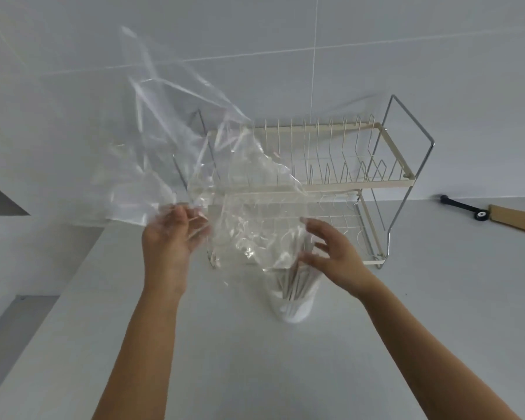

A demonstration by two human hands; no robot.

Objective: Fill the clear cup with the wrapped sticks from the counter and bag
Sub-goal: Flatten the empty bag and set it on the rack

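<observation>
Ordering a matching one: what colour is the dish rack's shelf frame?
Cream, with bare metal side supports; the dish rack shows best in the head view.

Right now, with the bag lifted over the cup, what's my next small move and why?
Probably lift the bag away with the left hand: it looks empty, while the sticks already stand in the cup by the open right hand.

Centre frame: left hand point(172, 237) grips clear bag point(176, 153), raised. Right hand point(331, 253), fingers spread, touches sticks point(294, 280) standing in cup point(293, 304). Dish rack point(346, 165) behind, on counter point(255, 374).
</observation>
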